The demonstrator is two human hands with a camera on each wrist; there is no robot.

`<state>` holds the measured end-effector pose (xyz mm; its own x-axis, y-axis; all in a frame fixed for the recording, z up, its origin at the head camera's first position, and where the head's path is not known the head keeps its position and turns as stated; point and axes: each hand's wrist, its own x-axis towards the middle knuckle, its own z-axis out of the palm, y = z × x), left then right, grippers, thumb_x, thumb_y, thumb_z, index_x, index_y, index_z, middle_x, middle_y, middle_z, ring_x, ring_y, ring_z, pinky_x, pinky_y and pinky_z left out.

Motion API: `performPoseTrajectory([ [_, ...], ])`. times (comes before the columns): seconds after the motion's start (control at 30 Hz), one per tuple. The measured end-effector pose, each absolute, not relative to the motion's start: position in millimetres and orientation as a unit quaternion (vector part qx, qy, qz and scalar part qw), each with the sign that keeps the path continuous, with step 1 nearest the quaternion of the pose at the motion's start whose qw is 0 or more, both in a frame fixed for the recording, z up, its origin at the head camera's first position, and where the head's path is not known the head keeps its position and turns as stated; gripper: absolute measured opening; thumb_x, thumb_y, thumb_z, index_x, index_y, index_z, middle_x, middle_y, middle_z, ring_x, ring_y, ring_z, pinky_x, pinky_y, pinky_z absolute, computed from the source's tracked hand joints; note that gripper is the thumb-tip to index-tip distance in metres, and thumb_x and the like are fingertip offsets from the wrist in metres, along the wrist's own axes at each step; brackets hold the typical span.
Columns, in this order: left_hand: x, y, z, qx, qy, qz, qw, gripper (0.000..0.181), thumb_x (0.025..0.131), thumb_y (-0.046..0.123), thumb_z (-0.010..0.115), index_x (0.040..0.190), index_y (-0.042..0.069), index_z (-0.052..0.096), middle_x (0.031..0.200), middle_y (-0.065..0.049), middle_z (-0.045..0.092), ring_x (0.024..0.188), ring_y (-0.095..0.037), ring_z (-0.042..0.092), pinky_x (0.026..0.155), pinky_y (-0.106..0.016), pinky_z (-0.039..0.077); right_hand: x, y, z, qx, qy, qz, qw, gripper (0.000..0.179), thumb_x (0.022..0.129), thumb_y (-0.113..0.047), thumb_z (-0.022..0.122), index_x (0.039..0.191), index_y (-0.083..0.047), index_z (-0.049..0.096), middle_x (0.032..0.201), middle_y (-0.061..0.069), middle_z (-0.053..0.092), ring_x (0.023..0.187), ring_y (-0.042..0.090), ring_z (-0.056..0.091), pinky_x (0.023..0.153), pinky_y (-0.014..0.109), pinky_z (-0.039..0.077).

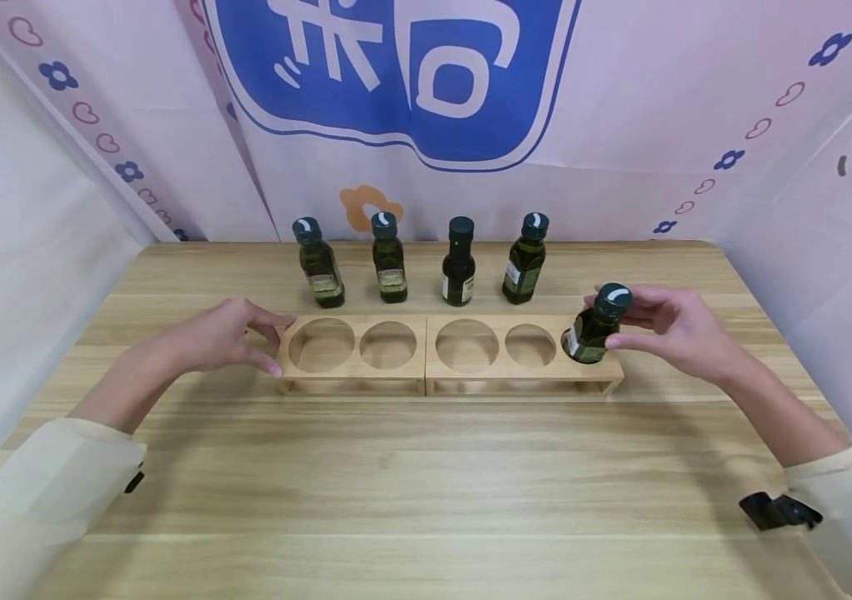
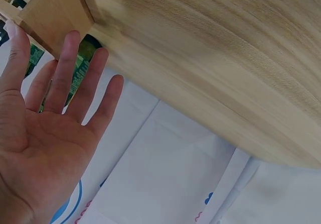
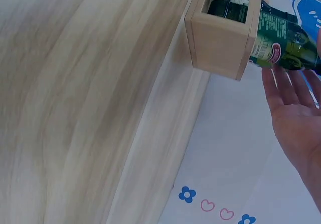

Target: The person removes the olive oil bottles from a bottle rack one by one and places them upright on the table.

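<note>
A long wooden bottle rack (image 1: 426, 367) with round holes lies across the table. At its left end my left hand (image 1: 234, 337) pinches the two corners between thumb and a finger; the other fingers are spread in the left wrist view. A dark green glass bottle (image 1: 589, 333) stands in the rightmost hole, its base showing inside the rack in the right wrist view. My right hand (image 1: 669, 329) holds this bottle, thumb in front and fingers behind. The other visible holes hold no bottles.
Behind the rack stand several more bottles: a green one (image 1: 323, 271) at the left, another green one (image 1: 390, 267), a darker slim one (image 1: 459, 271) and a green one (image 1: 523, 267). A printed white cloth (image 1: 621, 125) hangs along the table's back edge.
</note>
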<state>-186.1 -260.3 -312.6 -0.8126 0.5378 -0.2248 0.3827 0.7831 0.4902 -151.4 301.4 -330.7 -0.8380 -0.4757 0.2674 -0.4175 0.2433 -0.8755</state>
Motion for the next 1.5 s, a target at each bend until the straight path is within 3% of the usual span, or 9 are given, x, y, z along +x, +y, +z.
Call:
performPoseTrajectory([
  [0.17,-186.6,-260.8,-312.6,0.253,0.925,0.218,0.184,0.079,0.078,0.021,0.092,0.137,-0.016,0.055,0.095,-0.007,0.078,0.102,-0.033,0.073,0.096,-0.059,0.054,-151.7,296.2,-331.6,-0.270,0.778,-0.567,0.034,0.048,0.086,0.018,0.074,0.132,0.017,0.060,0.127,0.008,0.073,0.113,0.011,0.071,0.091,0.024,0.058],
  [0.67,-187.4,-262.6,-313.2,0.252,0.922,0.226,0.187,0.079,0.077,0.019,0.092,0.137,-0.017,0.054,0.086,0.000,0.077,0.096,-0.028,0.073,0.094,-0.056,0.055,-156.4,293.2,-330.7,-0.268,0.774,-0.573,0.029,0.039,0.084,0.019,0.075,0.122,0.019,0.065,0.121,0.007,0.076,0.108,0.012,0.073,0.088,0.026,0.059],
  [1.5,-182.0,-266.6,-317.0,0.236,0.916,0.271,0.180,0.078,0.080,0.017,0.090,0.140,-0.015,0.053,0.094,-0.007,0.078,0.106,-0.042,0.071,0.095,-0.059,0.055,-152.3,291.6,-329.8,-0.243,0.759,-0.603,0.036,0.036,0.084,0.020,0.074,0.119,0.020,0.066,0.117,0.006,0.077,0.110,0.013,0.073,0.087,0.027,0.060],
])
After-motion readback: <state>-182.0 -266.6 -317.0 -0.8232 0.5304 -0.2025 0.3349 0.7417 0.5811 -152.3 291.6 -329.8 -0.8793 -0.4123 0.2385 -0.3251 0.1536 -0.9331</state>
